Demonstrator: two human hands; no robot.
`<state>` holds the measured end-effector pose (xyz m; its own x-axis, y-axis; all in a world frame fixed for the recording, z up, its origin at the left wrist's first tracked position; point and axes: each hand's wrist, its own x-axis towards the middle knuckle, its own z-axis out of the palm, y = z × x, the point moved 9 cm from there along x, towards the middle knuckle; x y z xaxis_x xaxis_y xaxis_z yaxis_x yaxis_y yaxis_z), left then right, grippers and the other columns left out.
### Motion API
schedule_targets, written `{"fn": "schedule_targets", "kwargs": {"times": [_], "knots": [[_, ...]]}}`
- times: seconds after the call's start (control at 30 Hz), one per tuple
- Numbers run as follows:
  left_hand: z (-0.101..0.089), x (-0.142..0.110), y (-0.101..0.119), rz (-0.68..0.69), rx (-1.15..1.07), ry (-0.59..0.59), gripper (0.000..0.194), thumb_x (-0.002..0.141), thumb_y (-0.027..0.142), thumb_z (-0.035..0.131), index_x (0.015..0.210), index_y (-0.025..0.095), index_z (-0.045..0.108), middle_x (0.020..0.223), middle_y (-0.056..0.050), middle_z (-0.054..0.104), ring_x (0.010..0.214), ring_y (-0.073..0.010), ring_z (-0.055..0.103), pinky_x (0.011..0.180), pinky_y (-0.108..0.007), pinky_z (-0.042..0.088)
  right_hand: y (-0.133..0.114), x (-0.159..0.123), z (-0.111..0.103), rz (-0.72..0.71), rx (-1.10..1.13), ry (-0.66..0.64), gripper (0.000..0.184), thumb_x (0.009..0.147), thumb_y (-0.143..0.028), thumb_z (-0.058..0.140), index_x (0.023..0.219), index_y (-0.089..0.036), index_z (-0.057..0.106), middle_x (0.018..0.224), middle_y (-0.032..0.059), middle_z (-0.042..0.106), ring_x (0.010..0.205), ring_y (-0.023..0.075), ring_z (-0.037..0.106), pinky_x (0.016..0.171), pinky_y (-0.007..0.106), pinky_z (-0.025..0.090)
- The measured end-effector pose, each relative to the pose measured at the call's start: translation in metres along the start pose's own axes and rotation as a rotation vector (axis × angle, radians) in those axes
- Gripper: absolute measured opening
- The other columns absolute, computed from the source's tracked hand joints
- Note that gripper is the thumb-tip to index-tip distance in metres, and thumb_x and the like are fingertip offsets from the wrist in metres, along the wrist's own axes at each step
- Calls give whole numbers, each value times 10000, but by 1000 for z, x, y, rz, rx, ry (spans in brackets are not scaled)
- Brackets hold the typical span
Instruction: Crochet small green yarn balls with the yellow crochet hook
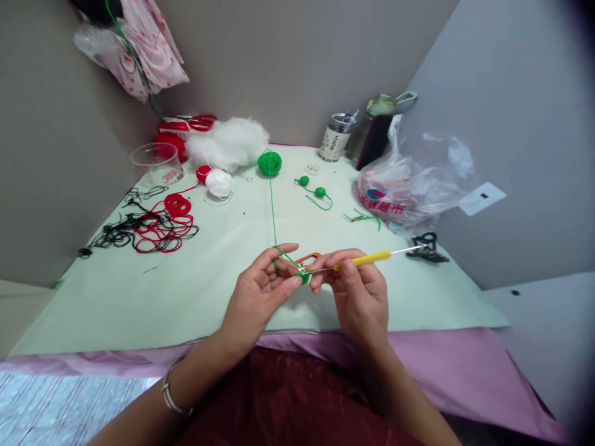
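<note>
Between the thumb and fingers of my left hand [260, 288] is a small green crochet piece [305, 278]. Green yarn [273, 214] runs over my left fingers and back to a green yarn ball [269, 163] on the table. My right hand [360, 291] grips a crochet hook with a yellow handle [365, 259], its thin metal tip meeting the green piece. The hook's other metal end points out to the right. Just behind my fingertips lies an orange-handled object [309, 257], partly hidden by my hands.
Tangled black cord [118, 232] and red yarn [162, 232] lie left, near a clear plastic cup [158, 164]. White stuffing [230, 142] and a white yarn ball [219, 183] sit behind. Two small green balls [320, 192], a pen cup [335, 139], a plastic bag [409, 183] and a black claw clip [427, 249] are to the right.
</note>
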<state>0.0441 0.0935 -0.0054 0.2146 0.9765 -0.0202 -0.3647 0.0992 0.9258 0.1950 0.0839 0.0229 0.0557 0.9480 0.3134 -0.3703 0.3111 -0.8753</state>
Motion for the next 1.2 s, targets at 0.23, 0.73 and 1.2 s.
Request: {"fn": "schedule_targets", "kwargs": {"times": [0.23,0.73,1.2], "knots": [[1,0,2,-2,-14,-23,404,854,196,831,1240,215,711,877,22,695,854,-115,682,851,-233,557,-6,-3,1,-36,-105,-41,205,1073,-313,590,1013,-247,775,953,14,810,764,130,761,725,272,630],[0,-4,6,-14,-22,102,459,761,193,887,1186,193,716,794,33,671,693,-99,611,653,-195,513,-34,-34,38,-667,-1008,-253,357,990,-123,638,1282,-302,736,1129,85,805,1032,239,791,835,359,677],[7,-2,-2,-129,-211,26,443,769,245,928,1188,202,789,845,18,675,501,-12,356,412,-140,278,-22,-9,21,-308,-474,-51,244,1029,-151,609,1097,-292,796,955,36,778,812,174,710,753,346,612]]}}
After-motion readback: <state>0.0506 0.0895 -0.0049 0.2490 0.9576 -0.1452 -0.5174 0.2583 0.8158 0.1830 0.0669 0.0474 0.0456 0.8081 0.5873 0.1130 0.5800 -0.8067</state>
